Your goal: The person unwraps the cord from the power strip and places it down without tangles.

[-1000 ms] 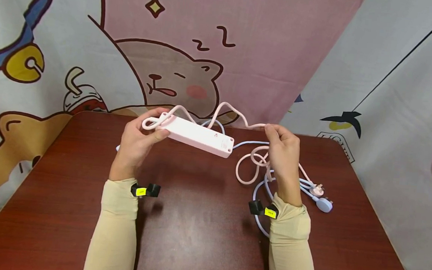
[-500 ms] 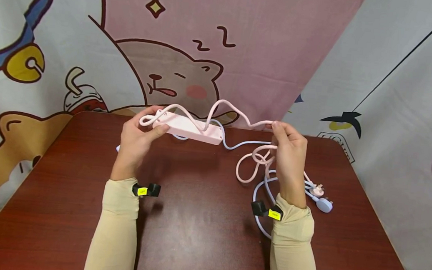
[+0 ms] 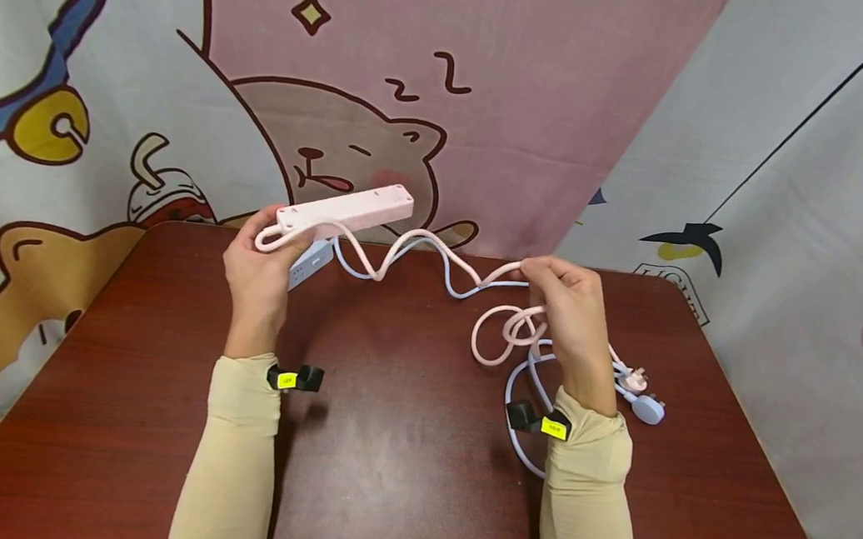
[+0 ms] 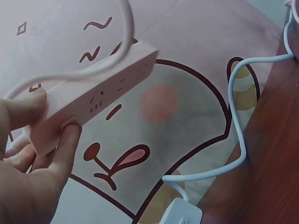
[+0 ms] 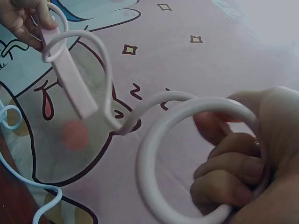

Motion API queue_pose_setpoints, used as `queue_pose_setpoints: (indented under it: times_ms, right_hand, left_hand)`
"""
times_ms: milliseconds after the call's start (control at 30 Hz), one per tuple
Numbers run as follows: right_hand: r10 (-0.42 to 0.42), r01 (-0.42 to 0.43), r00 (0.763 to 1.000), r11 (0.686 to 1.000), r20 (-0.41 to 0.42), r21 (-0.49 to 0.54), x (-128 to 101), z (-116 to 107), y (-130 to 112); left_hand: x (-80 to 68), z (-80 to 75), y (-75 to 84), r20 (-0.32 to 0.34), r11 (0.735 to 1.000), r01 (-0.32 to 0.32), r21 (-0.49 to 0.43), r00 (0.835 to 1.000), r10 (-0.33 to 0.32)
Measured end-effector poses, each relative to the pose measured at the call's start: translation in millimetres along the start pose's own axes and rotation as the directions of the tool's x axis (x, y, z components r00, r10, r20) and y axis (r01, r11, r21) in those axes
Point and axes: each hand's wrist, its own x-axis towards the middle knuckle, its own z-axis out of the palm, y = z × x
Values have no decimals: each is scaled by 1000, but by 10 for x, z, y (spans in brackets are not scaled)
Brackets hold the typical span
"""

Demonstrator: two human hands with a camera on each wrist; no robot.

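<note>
A pink power strip point(image 3: 345, 210) is held clear of the dark red table point(image 3: 389, 450), above its far-left part, tilted so that its free end points toward 2 o'clock against the cartoon backdrop point(image 3: 339, 88). The left hand point(image 3: 262, 270) grips the strip's cord end, thumb on one long side and fingers curled under the other; the left wrist view shows the socket face point(image 4: 105, 95) turned toward the hand.

The strip's pink cord point(image 3: 418, 248) loops out at the held end, dips toward the table and runs across to 3 o'clock, where the right hand point(image 3: 567, 312) pinches it between thumb and curled fingers. Below that hand the cord forms a round coil point(image 3: 498, 337), which fills the foreground of the right wrist view point(image 5: 187, 154) and hangs from the closed fingers point(image 5: 224, 177).

Just under the raised strip, at its 7 o'clock, a second, white power strip point(image 3: 307, 262) lies on the table, partly hidden by the left hand. Its pale blue cord point(image 3: 460, 290) snakes right along the far edge of the table, passing beneath the pink one.

At 4 o'clock of the right hand lie the two plugs, one pink point(image 3: 633, 377) and one pale blue point(image 3: 649, 408), close together near the table's right edge. Both forearms wear beige sleeves point(image 3: 230, 456).
</note>
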Motion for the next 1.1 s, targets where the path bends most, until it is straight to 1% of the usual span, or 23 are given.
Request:
queue_pose_setpoints:
  times_ms: [167, 300, 367, 433, 500, 567, 633, 700, 800, 867, 1033, 1100]
  right_hand:
    - [95, -79, 990, 986, 106, -148, 7, -26, 12]
    - [149, -114, 980, 963, 132, -245, 25, -32, 39]
    - [177, -131, 974, 950, 142, -282, 35, -32, 53]
    - [199, -139, 966, 937, 163, -321, 43, -30, 66]
    - [223, -142, 955, 921, 194, -362, 49, -29, 84]
    - [246, -136, 941, 904, 234, -405, 60, -26, 109]
    - [269, -121, 923, 882, 276, -455, 64, -20, 128]
    - [275, -77, 905, 856, 326, -511, 68, -5, 149]
    - [288, -8, 873, 816, 394, -578, 63, 36, 173]
    - [296, 36, 847, 796, 441, -604, 56, 71, 193]
    - [353, 77, 765, 781, 539, -620, 30, 142, 259]
    - [369, 90, 735, 779, 569, -621, 23, 163, 293]
  left_hand:
    - [-2, 6, 14, -41, 996, 13, -87, 999, -17]
    - [-6, 9, 29, -71, 996, 15, -83, 997, -21]
    - [-10, 11, 25, -81, 1000, 5, -31, 997, -7]
    - [-21, 15, 15, -92, 999, -20, 43, 995, 24]
    - [-34, 26, -1, -104, 991, -50, 122, 993, 62]
    - [-44, 36, -18, -110, 980, -75, 182, 989, 96]
    - [-50, 45, -42, -105, 970, -92, 227, 987, 118]
    - [-50, 50, -74, -95, 959, -95, 267, 988, 125]
    - [-49, 51, -134, -76, 936, -84, 343, 990, 116]
    - [-46, 55, -184, -68, 913, -70, 402, 992, 106]
    - [-42, 73, -334, -46, 862, -38, 505, 996, 71]
    - [-42, 78, -395, -38, 851, -33, 524, 997, 62]
